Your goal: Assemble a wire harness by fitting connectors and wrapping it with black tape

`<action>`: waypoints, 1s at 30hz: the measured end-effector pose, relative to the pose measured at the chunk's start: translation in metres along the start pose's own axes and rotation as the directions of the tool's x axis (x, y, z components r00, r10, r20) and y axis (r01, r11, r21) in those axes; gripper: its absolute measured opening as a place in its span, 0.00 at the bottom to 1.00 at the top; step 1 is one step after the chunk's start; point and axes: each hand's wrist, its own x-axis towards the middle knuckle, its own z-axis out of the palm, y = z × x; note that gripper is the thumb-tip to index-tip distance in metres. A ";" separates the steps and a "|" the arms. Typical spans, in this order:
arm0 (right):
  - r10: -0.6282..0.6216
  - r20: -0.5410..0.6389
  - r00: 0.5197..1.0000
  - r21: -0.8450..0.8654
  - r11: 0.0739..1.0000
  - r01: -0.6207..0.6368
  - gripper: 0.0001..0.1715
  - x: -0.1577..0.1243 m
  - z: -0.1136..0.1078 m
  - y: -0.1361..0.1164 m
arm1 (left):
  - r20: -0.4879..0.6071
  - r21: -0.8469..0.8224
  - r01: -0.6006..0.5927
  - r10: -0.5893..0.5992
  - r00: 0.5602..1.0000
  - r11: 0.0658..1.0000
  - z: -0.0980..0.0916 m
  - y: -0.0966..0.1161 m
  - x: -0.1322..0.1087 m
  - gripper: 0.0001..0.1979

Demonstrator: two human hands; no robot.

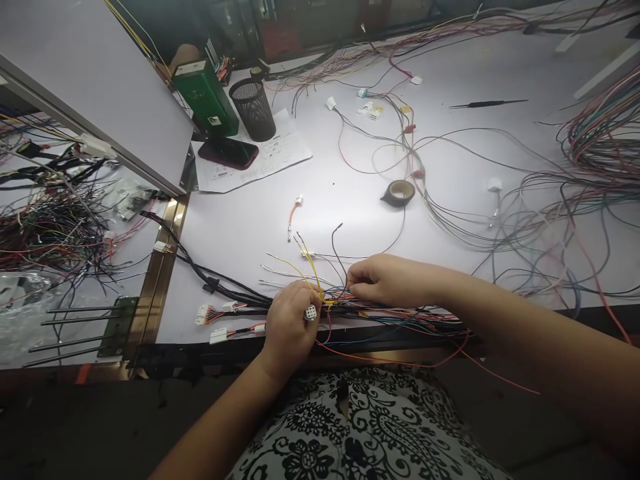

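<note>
Spreading over the far left, a tangle of wires [65, 227] lies near a plastic bag [30, 313] and a rack [117, 327] with thin rods pointing left. A panel [110, 87] stands to their right; past it, on the counter [225, 220], a green box [207, 100] stands beside a mesh cup [253, 110], with a phone [229, 153] lying on a sheet of paper [280, 153] in front. Black cables [200, 263] run right, above two white connectors [219, 335], to the left hand [293, 323]. Its fingers are closed around the wire bundle [390, 313], which lies along the near edge; a small white plug [311, 312] pokes out by the thumb. Beyond that hand lies a short orange lead [291, 220], and yellow wires [314, 273] rise from the bundle. Just right, the right hand [373, 280] is at the bundle, fingers curled in; whether they pinch a wire, I cannot tell. Farther back sits a tape roll [400, 193], then a slim black tool [489, 104] and, at far right, looped wires [595, 140]
</note>
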 end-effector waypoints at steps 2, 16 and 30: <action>-0.003 0.008 1.000 0.024 1.000 0.002 0.09 0.000 0.000 0.000 | -0.001 -0.005 -0.001 0.001 1.000 1.000 0.000 0.001 0.000 0.10; 0.026 -0.010 1.000 0.029 0.999 -0.026 0.12 0.001 0.001 -0.005 | -0.006 0.030 0.013 -0.013 1.000 0.999 0.003 0.001 0.001 0.08; -0.092 0.086 0.992 -0.025 0.995 0.095 0.11 0.010 0.002 -0.002 | 0.028 0.094 -0.118 0.116 0.993 0.989 -0.003 0.001 0.007 0.07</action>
